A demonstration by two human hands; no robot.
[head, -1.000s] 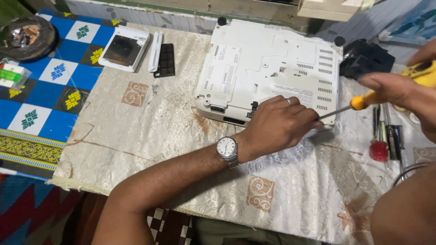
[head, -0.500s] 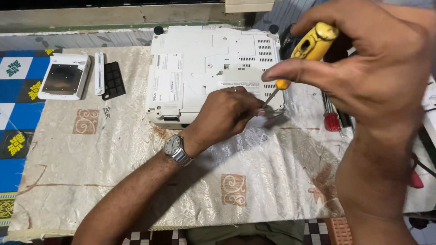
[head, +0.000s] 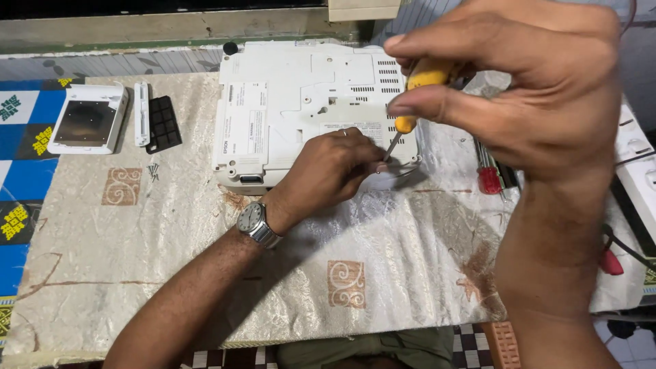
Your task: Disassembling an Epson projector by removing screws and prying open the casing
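The right hand (head: 519,102), large in the upper right of the frame, is closed around a yellow-handled screwdriver (head: 410,102); the handle is pinched between thumb and fingers, and the thin metal shaft is angled down and to the left. The tip is met at the near right corner of a white device (head: 287,102), an upturned plastic housing with vent slots and a label, which is set in the upper middle of the frame. The left hand (head: 331,171) is laid on that same corner, fingers curled downward and pressed against the housing right beside the screwdriver tip; whether anything small is gripped under the fingers cannot be told. A silver wristwatch (head: 254,222) is worn on the left wrist, and the forearm is stretched toward the lower left.

Everything is rested on a pale patterned cloth (head: 205,287) spread over the table. To the right of the device, partly hidden behind the right hand, a red-handled tool (head: 488,179) is seen on the cloth. In the upper left, a small white box-shaped part (head: 87,126) is placed, with a narrow white strip (head: 141,113) and a black grid-like piece (head: 164,123) just beside it. A few small screws (head: 153,171) are scattered below these pieces.
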